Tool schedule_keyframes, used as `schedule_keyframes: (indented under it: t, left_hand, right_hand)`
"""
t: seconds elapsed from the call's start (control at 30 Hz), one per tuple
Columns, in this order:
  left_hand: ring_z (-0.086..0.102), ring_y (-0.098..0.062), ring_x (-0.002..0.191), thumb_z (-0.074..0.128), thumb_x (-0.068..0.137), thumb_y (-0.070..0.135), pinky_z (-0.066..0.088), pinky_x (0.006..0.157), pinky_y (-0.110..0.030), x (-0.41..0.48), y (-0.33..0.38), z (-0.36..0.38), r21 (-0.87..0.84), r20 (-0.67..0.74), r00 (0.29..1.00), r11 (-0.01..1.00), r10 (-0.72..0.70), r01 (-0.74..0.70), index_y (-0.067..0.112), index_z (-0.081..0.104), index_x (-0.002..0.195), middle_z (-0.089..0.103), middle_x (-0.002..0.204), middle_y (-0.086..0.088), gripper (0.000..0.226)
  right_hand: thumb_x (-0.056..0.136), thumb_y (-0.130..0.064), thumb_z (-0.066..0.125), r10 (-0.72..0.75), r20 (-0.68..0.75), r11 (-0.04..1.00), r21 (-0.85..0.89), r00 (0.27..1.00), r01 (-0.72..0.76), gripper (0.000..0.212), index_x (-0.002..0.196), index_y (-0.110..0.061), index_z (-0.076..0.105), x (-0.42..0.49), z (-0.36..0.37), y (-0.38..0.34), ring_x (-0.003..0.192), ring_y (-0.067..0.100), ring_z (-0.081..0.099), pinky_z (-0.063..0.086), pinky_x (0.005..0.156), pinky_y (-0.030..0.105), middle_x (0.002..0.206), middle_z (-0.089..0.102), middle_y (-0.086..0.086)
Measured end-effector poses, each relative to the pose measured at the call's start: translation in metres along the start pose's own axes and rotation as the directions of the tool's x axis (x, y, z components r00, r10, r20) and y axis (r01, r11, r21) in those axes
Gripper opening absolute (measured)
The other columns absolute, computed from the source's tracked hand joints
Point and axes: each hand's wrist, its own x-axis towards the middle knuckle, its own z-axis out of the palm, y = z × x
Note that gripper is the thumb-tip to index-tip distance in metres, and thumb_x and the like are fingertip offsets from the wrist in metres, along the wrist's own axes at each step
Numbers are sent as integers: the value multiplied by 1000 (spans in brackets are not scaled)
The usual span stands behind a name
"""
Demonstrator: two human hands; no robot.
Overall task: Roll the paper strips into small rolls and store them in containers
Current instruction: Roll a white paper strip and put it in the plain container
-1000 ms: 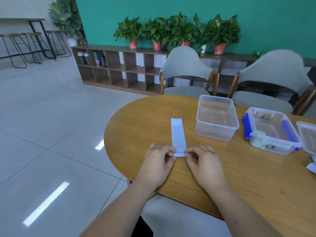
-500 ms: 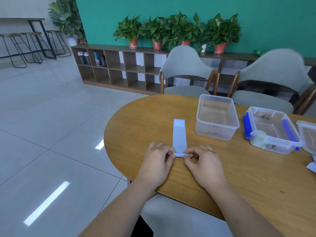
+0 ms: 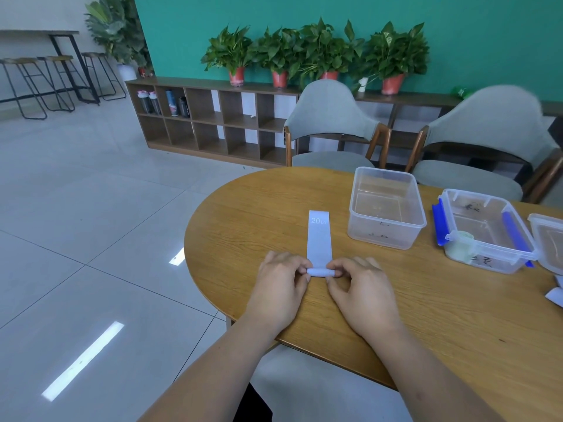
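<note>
With the left hand (image 3: 278, 280) and right hand (image 3: 358, 287) each pinching an end of the roll begun on the paper strip (image 3: 319, 239), which lies on the worktop (image 3: 243, 223) pointing to 12 o'clock, turn both ends evenly forward for a tight, straight coil.

Wooden table (image 3: 243, 208): paper strip (image 3: 319, 239), part rolled; clear container (image 3: 380, 236); blue-latched container (image 3: 502, 264).

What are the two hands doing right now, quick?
Left hand: closed, pinching the left end of the rolled-up part of the pale blue paper strip.
Right hand: closed, pinching the roll's right end.
</note>
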Motion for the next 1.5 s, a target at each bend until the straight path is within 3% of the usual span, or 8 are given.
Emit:
schedule_keyframes:
  t: [0.33, 0.57, 0.83, 1.0, 1.5]
  left_hand:
    - [49, -6, 105, 64, 100, 25, 47, 96, -37, -1, 2, -3, -12, 28, 1000, 1000, -1, 2, 29, 73, 110, 65, 95, 19, 13]
    - [51, -9, 103, 67, 99, 22, 48, 94, -36, -2, 4, -3, -18, -6, 1000, 1000, 18, -18, 30, 70, 107, 66, 93, 20, 11]
    - [50, -9, 104, 73, 94, 18, 48, 94, -33, -1, 1, -2, 14, -12, 999, 999, 32, -32, 27, 75, 109, 65, 97, 19, 18]
    - [53, -5, 106, 71, 95, 19, 50, 94, -32, -2, 1, -2, -27, -20, 999, 999, 26, -26, 30, 74, 111, 68, 96, 20, 19]
    - [54, -1, 101, 79, 88, 18, 42, 86, -10, -9, 3, -6, -48, -24, 999, 999, 21, -22, 28, 76, 103, 68, 90, 20, 19]
  right_hand:
    - [85, -30, 76, 49, 7, 998, 40, 999, -49, 14, 98, -36, 78, 2, -1, -1, 90, 6, 56, 53, 83, 40, 79, 63, -24]
    - [89, -28, 75, 17, -5, 999, 29, 1000, -17, 20, 107, -36, 75, 2, 1, 0, 92, 7, 52, 53, 81, 39, 85, 61, -23]
    - [87, -29, 78, 7, 0, 1000, 3, 1000, -7, 19, 105, -33, 77, 2, 1, 1, 94, 9, 55, 54, 82, 40, 88, 64, -22]
    - [84, -30, 77, 33, -8, 999, 22, 999, -33, 12, 96, -35, 76, 0, -1, -2, 88, 7, 55, 53, 80, 37, 79, 63, -22]
    - [77, -27, 80, 66, 13, 997, 40, 998, -66, 17, 91, -36, 75, -1, -4, -4, 86, 6, 55, 52, 78, 35, 77, 62, -21]
